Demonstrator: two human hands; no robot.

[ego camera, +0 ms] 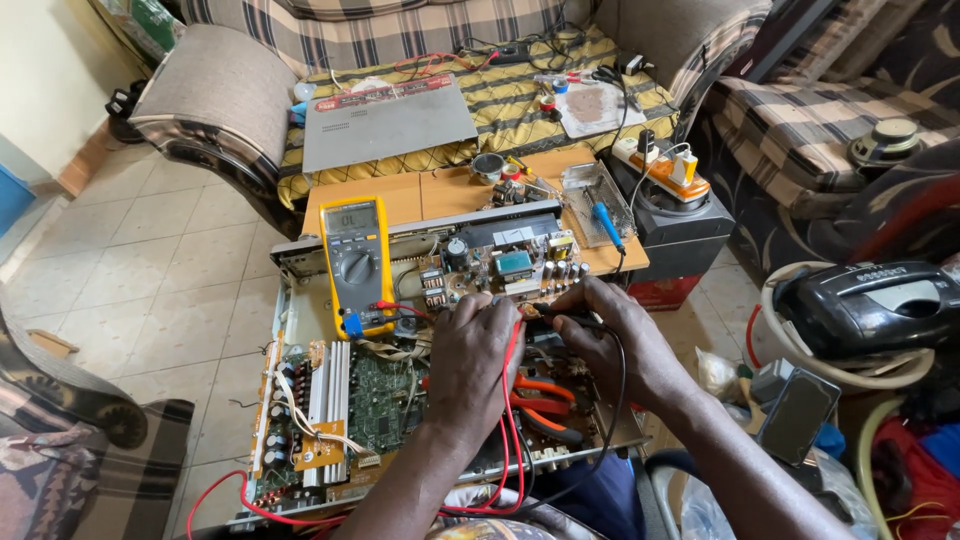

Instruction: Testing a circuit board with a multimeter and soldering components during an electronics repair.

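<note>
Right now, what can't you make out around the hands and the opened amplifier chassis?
- Probe tips: hidden under the left hand and right hand, head view; contact points on the circuit board cannot be told.
- Yellow handheld multimeter: display digits too small to read.
- Orange-handled pliers: front end covered by the left hand.
- Open metal amplifier chassis: near edge cut off by the bottom of the frame and the forearms.
- Red test lead: far end hidden under the fingers.

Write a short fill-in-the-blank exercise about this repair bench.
1. The multimeter has a ____ casing.
2. The left hand holds the ____ test lead.
3. The right hand holds the ____ test lead.
4. The pliers between the hands have ____ handles.

Missing words: yellow; red; black; orange
</note>
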